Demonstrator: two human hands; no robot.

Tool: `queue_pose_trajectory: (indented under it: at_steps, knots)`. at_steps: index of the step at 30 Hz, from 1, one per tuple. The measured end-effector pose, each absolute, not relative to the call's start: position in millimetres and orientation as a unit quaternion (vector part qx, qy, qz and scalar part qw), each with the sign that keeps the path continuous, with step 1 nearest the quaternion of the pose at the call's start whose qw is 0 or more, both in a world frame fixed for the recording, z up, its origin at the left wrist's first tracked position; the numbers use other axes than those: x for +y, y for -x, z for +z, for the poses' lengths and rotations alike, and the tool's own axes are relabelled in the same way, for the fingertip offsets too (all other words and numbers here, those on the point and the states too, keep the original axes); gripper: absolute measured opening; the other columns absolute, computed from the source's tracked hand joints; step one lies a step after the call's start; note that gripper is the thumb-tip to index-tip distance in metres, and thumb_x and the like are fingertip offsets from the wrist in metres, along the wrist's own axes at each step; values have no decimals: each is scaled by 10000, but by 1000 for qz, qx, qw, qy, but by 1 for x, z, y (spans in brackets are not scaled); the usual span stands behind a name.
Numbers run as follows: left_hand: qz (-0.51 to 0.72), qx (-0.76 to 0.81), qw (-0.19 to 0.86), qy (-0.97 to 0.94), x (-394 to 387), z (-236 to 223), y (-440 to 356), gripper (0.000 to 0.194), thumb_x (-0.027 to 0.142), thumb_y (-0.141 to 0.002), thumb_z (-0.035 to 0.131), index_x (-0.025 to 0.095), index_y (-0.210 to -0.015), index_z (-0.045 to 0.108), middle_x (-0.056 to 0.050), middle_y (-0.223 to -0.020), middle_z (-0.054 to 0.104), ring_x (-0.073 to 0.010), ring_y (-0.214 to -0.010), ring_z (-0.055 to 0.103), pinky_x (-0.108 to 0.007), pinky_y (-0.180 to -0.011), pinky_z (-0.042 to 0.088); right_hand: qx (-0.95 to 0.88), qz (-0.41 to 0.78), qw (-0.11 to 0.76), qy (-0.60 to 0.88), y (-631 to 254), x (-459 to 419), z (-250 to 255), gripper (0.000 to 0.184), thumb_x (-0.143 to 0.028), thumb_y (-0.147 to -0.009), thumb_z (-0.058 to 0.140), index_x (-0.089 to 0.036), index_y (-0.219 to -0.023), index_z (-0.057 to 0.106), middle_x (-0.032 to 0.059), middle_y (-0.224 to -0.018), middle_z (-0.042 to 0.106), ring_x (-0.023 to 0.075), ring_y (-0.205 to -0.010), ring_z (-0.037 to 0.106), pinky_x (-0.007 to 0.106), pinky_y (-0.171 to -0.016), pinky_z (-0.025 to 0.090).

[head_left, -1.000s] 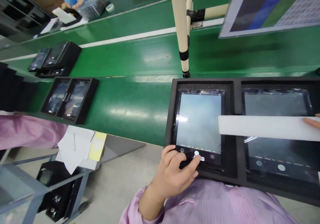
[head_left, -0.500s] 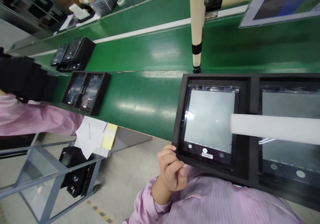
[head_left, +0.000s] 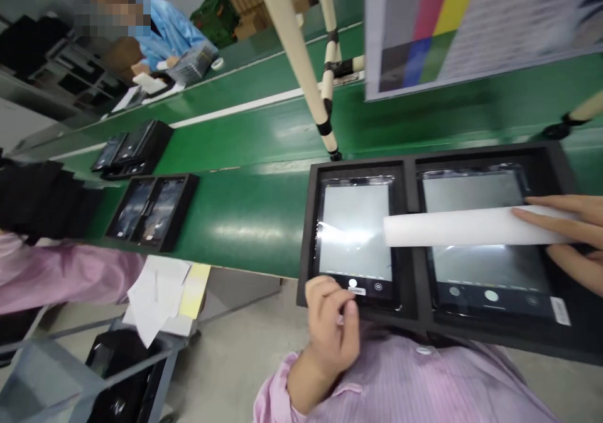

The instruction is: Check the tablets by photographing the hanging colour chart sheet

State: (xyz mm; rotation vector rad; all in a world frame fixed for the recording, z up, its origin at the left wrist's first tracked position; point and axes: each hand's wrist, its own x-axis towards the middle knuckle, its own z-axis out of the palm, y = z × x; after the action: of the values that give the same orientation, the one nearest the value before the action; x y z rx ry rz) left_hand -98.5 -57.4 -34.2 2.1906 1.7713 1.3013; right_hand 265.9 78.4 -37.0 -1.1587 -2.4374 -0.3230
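Note:
Two tablets with lit grey camera screens, a left tablet (head_left: 355, 222) and a right tablet (head_left: 480, 266), lie in a black two-compartment tray (head_left: 411, 253). A long white bar (head_left: 452, 228) spans both tablets; its left end reaches over the edge of the left screen. My right hand (head_left: 577, 234) grips the bar's right end, fingers stretched along it and the thumb below. At the lower left corner of the tray is my left hand (head_left: 332, 329), fingers loosely curled in and nothing visible inside; whether it touches the tray I cannot tell.
A pole frame (head_left: 301, 65) and a hanging colour chart (head_left: 424, 33) stand beyond the tray. Leftward on the green bench (head_left: 249, 222) is another black tray (head_left: 153, 212). A cart with papers (head_left: 157, 291) and a co-worker's pink sleeve (head_left: 70, 272) are at left; another person (head_left: 169, 30) sits across.
The view has swung to the right, bringing my right hand on the bar into sight. My left hand now overlaps the tray's lower left corner more.

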Motion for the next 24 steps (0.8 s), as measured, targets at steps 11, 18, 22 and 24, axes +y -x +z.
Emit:
queue_pose_trajectory:
  at_steps: [11, 18, 22, 24]
  knots:
    - [235, 390, 65, -888, -24, -31, -7, 325, 230, -876, 604, 213, -1195, 668, -107, -1022, 573, -265, -1010, 487, -430, -873, 468, -803, -200, 182, 532, -346, 14, -20, 320, -103, -846, 482, -217, -1087, 659, 76, -1002, 710, 250, -823, 684, 356, -647, 487]
    - [202, 407, 39, -890, -21, -34, -23, 321, 312, -914, 594, 226, -1212, 677, -100, -1024, 549, -265, -1016, 457, -434, -915, 428, -795, -190, 183, 546, -365, -2, -22, 322, -83, -858, 484, -200, -1130, 611, 104, -1012, 689, 279, -802, 670, 389, -646, 505]
    - [229, 401, 34, -886, -23, -30, -18, 298, 296, -924, 555, 199, -1169, 694, -97, -985, 530, -257, -993, 453, -427, -912, 421, -793, -189, 195, 545, -363, 0, -22, 290, -85, -888, 466, -196, -1124, 594, 114, -1001, 684, 279, -800, 669, 387, -638, 508]
    - [253, 405, 30, -878, -26, -28, -10, 287, 257, -930, 511, 169, -1132, 695, -93, -949, 513, -248, -959, 455, -419, -886, 428, -794, -185, 196, 545, -363, 0, -22, 283, -96, -905, 450, -204, -1130, 585, 116, -1007, 683, 277, -812, 672, 390, -646, 514]
